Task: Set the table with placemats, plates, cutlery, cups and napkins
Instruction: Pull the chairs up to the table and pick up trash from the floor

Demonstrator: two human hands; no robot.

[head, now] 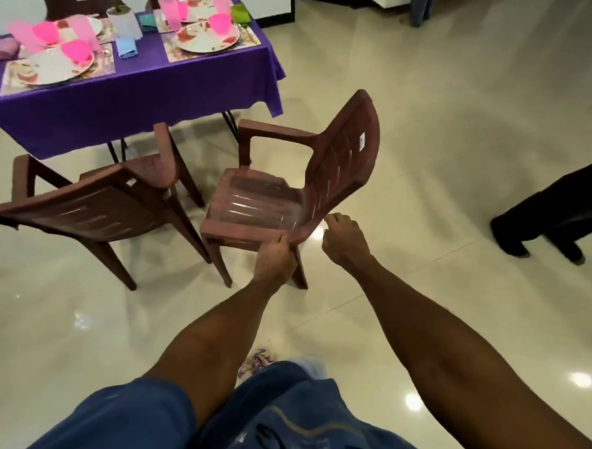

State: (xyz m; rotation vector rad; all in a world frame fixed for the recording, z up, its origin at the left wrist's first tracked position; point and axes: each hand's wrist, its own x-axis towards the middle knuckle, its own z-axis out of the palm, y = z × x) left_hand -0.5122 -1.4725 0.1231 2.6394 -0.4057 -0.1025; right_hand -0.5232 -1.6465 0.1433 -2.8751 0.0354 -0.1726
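1. Although small at eleven o'clock, the table (178, 81) looks fully laid: placemats (180, 55), plates (208, 39), pink cups (219, 23) and napkins (127, 49) are out; cutlery is too small to confirm.
2. At centre, a brown chair (289, 186) stands clear of it.
3. Left hand (275, 257) has its grip closed on the seat's rim.
4. Right hand (343, 239), loosely curled, touches the chair back's lower edge.

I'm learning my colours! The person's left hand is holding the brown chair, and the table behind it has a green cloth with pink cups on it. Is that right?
Not quite: the tablecloth is purple, not green, as the head view shows. The rest holds: the left hand grips the brown chair, and pink cups stand on the table.
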